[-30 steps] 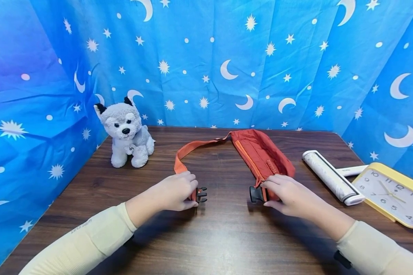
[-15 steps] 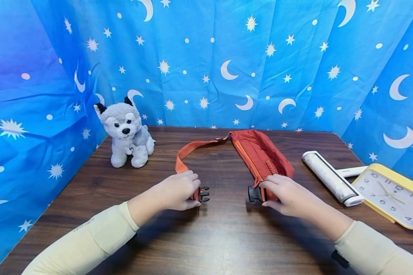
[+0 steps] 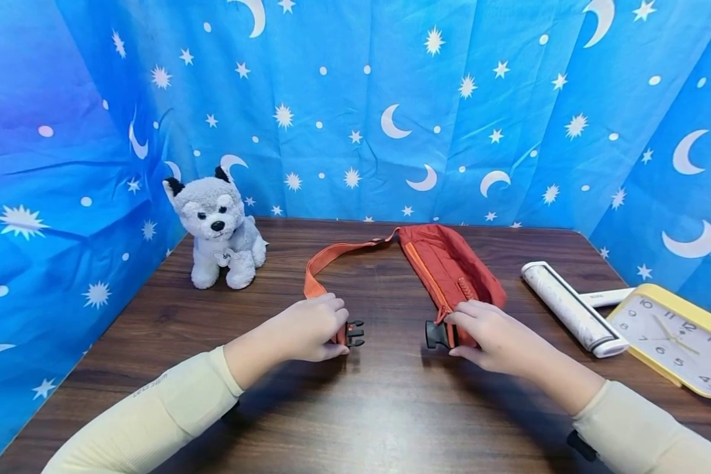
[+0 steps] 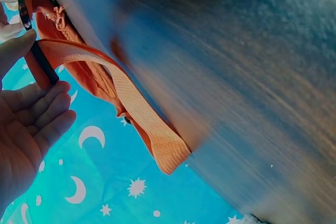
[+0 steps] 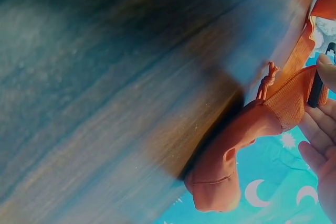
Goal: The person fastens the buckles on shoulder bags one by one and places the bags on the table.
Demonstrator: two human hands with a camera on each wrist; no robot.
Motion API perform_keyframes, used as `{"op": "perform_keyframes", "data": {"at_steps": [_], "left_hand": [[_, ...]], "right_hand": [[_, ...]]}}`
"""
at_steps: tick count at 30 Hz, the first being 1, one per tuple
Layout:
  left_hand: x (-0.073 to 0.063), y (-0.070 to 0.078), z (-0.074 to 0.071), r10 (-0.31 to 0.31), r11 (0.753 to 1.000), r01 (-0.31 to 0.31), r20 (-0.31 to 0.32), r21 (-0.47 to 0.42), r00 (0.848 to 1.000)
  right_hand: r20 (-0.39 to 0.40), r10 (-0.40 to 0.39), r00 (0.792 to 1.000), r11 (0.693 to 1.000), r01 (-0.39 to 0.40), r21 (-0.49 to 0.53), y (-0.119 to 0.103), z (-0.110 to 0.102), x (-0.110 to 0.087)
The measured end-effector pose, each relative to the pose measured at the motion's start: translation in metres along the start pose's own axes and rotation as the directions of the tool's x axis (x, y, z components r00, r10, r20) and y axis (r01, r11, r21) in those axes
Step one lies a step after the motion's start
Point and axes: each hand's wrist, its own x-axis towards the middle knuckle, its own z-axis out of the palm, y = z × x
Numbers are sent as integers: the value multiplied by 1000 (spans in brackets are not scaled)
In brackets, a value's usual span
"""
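Note:
A rust-red waist bag [image 3: 450, 263] lies on the table, its orange strap [image 3: 338, 250] looping round to the left. My left hand [image 3: 308, 328] pinches the strap's end at the black pronged buckle half [image 3: 353, 333], whose prongs point right. In the left wrist view, thumb and fingers [image 4: 50, 106] grip the buckle where the strap threads through. My right hand [image 3: 494, 337] pinches the black socket half of the buckle [image 3: 437, 334] by the bag's near end, its mouth facing left. A gap separates the two halves. The right wrist view shows the thumb and fingers [image 5: 323, 119] around that socket's base.
A grey plush husky [image 3: 216, 230] sits at the back left of the wooden table [image 3: 379, 421]. On the right are a white roller-like tool with a handle [image 3: 575, 308] and a yellow-framed clock [image 3: 675, 339]. A blue star-and-moon cloth [image 3: 332, 99] hangs behind.
My left hand has moved slightly right with the pronged half. The right hand has shifted a little left with the socket half, so the gap between them is narrower.

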Motion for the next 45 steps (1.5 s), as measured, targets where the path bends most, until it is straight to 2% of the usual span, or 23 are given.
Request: {"op": "perform_keyframes", "data": {"at_steps": [6,26,38,45], "left_hand": [[3,0,1,30,999,-29,-22,19,999],[4,0,5,33,999,-31,-45,39,998],[6,0,6,22,999,-21,-24,30,999],[7,1,6,32,999,-31,-26,43,999]], "right_hand": [[-3,-1,1000,1000,1,-1,0,2,0],[16,10,1000,1000,-10,2,-3,4,5],[56,45,997,999,-45,0,-6,9,9],[35,35,999,999,-35,9,-7,10,11]]}}
